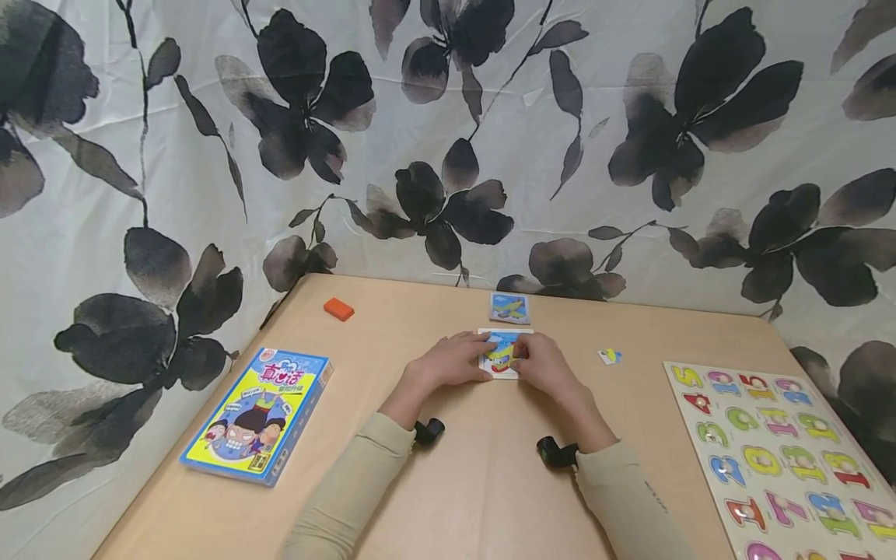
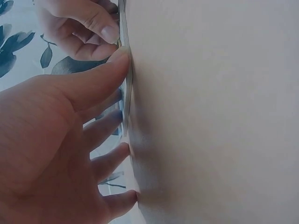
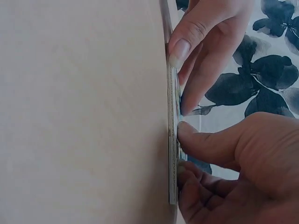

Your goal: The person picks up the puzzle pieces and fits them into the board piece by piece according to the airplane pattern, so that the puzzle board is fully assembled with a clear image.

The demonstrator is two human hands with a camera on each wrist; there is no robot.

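Note:
A small white-framed puzzle with a blue, yellow and red picture lies flat on the table between the hands. My left hand rests over its left side, fingers stretched out; the thumb touches the near edge in the left wrist view. On the right side of the frame, my right hand has curled fingers, thumb and forefinger together at the picture's surface, pinching what looks like a puzzle piece, mostly hidden. The thin edge of the puzzle shows in the right wrist view. A loose puzzle piece lies to the right.
Just behind the puzzle lies a small picture card. An orange block sits at the back left. A blue-yellow box lies on the left, and a number board on the right. A floral cloth hangs behind the table.

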